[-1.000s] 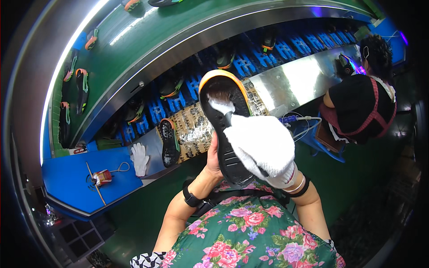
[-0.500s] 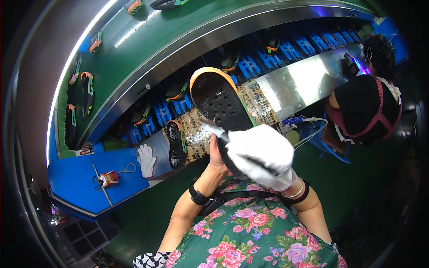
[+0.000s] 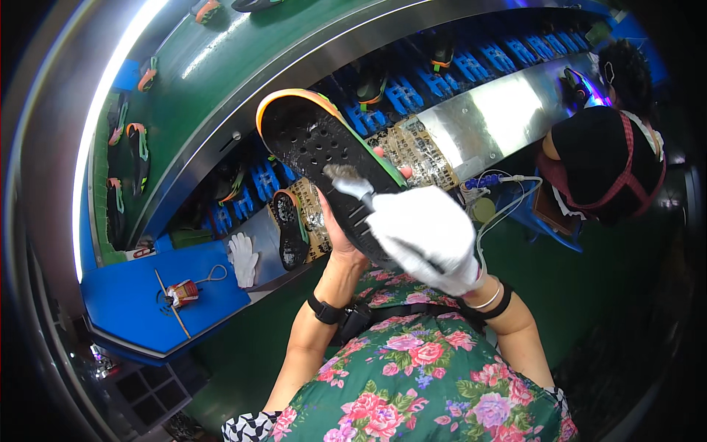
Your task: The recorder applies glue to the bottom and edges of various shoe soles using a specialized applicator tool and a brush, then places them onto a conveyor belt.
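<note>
A black shoe sole (image 3: 305, 136) with small holes and an orange-to-green rim is held up in front of me, its inner face wet and shiny. My bare left hand (image 3: 337, 230) is closed round it from beneath, and some fingertips show past its right edge. In a white knit glove, my right hand (image 3: 423, 232) grips a brush (image 3: 356, 188). The bristles rest on the sole's middle, just below the holes. Most of the brush handle is hidden by the glove.
Another black sole (image 3: 291, 232) lies on the taped ledge (image 3: 318, 243). Left of it are a white glove (image 3: 243, 259) and a blue table (image 3: 121, 302) with a small red container (image 3: 181, 294). Blue racks (image 3: 471, 68) line the green conveyor (image 3: 206, 81). A co-worker (image 3: 600, 166) sits at right.
The sole has shifted left and shows more of its face. The brush has moved farther up along the sole from near my left thumb, and my right hand has turned slightly with it.
</note>
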Tool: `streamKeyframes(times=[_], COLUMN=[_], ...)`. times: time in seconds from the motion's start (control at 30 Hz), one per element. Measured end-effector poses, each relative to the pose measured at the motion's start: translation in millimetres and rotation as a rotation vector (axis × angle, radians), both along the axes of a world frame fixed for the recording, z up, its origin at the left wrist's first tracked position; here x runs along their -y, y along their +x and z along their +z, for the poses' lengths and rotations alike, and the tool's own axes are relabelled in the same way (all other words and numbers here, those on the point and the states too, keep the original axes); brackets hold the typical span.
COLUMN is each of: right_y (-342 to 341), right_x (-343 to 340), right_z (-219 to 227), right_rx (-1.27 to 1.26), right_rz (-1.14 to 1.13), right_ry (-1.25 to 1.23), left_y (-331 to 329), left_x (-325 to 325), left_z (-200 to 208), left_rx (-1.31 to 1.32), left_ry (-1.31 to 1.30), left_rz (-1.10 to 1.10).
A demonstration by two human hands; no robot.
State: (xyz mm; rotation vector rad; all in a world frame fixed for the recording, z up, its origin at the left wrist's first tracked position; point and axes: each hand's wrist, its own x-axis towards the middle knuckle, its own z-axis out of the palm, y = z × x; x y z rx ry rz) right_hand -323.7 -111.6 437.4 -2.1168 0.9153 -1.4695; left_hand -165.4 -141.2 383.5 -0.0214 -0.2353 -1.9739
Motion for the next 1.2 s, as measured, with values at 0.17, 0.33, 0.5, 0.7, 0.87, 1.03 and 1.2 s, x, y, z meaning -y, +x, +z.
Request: streamKeyframes(times=[0.17, 0.33, 0.5, 0.7, 0.87, 1.03, 1.2], right_y=[9, 4, 10, 15, 5, 14, 7], right_x=[-7, -8, -8, -12, -6, -17, -6], right_z=[4, -6, -5, -17, -7, -15, -23], right_rx=[0.106, -0.095, 0.126, -0.009, 0.143, 0.01, 0.288], right_rz=[0.09, 0.049, 0.119, 0.15, 0.158, 0.194, 0.175], right_ry=[0.1, -0.053, 0.092, -0.008, 0.227, 0.095, 0.374], left_y=[7, 12, 22, 27, 29, 40, 36], left_x=[10, 10, 15, 18, 18, 22, 22], left_z=[-9, -7, -10, -5, -1, -9, -5], left_rx=[0.007, 0.081, 0.06, 0.101, -0.046, 0.112, 0.118], left_ry=[-0.015, 0.03, 0.008, 0.018, -0.154, 0.102, -0.004], left_rz=[-0.104, -0.005, 0.014, 0.058, 0.011, 0.079, 0.104])
